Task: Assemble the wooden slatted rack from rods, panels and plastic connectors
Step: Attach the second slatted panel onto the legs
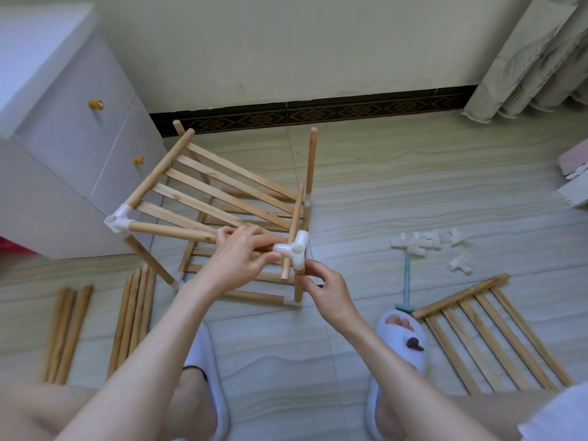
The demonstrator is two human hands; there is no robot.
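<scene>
roughly half built: left hand (241, 256) gripping rod (171, 231), right hand (321, 289) seemingly pinching upright (299, 286) under connector (294, 248); spare panel (486, 335) at four o'clock.

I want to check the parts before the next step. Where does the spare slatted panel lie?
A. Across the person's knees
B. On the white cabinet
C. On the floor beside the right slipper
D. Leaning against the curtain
C: the spare slatted panel lies flat on the floor, just right of the right slipper.

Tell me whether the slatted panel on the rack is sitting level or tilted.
Tilted. The upper slatted panel slopes: its left rail sits high at the corner connector, while its right rail hangs loose beside the near connector, not seated.
</scene>
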